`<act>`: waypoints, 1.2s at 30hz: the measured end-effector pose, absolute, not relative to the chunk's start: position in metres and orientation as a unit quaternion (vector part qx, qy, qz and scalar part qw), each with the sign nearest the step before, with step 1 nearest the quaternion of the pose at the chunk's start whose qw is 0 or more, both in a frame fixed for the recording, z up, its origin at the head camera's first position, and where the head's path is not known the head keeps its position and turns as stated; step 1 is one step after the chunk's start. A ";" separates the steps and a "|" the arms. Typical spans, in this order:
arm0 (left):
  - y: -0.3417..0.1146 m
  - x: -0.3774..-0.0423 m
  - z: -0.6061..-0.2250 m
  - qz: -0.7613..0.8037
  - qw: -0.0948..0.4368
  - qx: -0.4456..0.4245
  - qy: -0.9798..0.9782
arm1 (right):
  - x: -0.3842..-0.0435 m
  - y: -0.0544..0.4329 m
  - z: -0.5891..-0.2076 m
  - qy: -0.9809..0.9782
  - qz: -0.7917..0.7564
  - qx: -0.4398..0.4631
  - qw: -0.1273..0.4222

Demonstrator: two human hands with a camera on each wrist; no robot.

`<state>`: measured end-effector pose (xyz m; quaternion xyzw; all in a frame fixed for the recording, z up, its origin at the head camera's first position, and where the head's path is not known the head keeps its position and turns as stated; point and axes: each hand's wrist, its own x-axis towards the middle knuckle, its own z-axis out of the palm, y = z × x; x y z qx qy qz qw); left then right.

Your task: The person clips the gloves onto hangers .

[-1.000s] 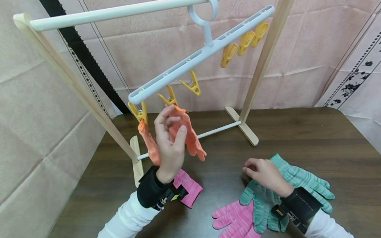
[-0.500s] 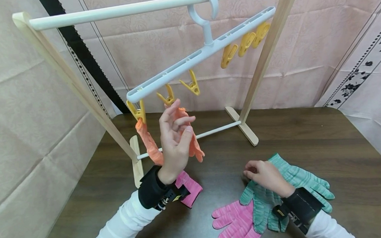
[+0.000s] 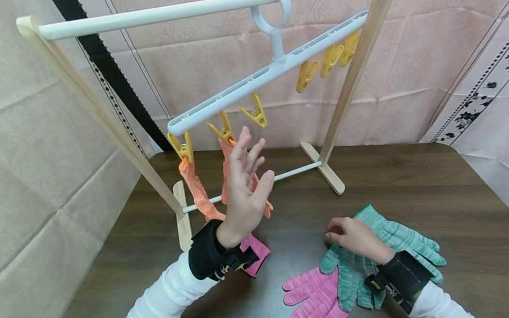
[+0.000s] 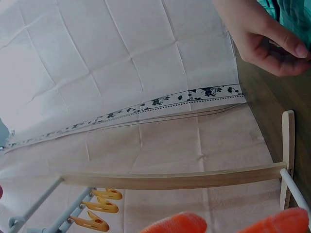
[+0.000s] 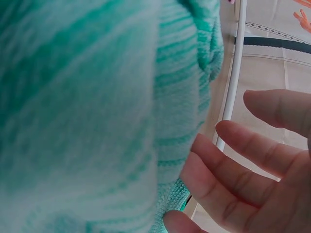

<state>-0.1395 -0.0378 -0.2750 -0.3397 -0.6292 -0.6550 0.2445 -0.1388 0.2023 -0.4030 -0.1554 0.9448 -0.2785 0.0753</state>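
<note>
My left hand [image 3: 245, 198] is raised with fingers spread, in front of an orange glove [image 3: 226, 173] that hangs from a yellow clip [image 3: 223, 129] and is partly hidden behind it. Left of it, another orange glove [image 3: 197, 189] dangles from the end clip [image 3: 184, 147]. Orange glove fingertips [image 4: 177, 224] show at the bottom of the left wrist view. My right hand [image 3: 360, 238], fingers loosely bent, rests over the green gloves [image 3: 399, 237]. In the right wrist view its fingers hold nothing, beside green knit fabric [image 5: 97, 116].
The light blue hanger [image 3: 267, 73] tilts down to the left on the white rod [image 3: 154, 17] of a wooden stand [image 3: 342, 95]. Several more yellow clips [image 3: 331, 59] hang from it. A pink glove [image 3: 311, 299] lies partly under the green ones; more pink fabric [image 3: 259, 256] shows by my left wrist.
My left hand has drawn away rightward from the hanging orange glove and its fingers have straightened. The hanger's left end has shifted slightly. My right hand is nearly still.
</note>
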 end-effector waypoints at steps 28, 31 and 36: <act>-0.036 -0.155 -0.254 -0.671 0.167 -0.285 -0.664 | -0.139 0.201 -0.404 0.944 -0.267 -0.177 0.078; -0.036 -0.157 -0.253 -0.677 0.160 -0.278 -0.662 | -0.139 0.200 -0.404 0.944 -0.268 -0.176 0.082; -0.037 -0.159 -0.251 -0.680 0.154 -0.270 -0.664 | -0.139 0.200 -0.404 0.944 -0.268 -0.175 0.083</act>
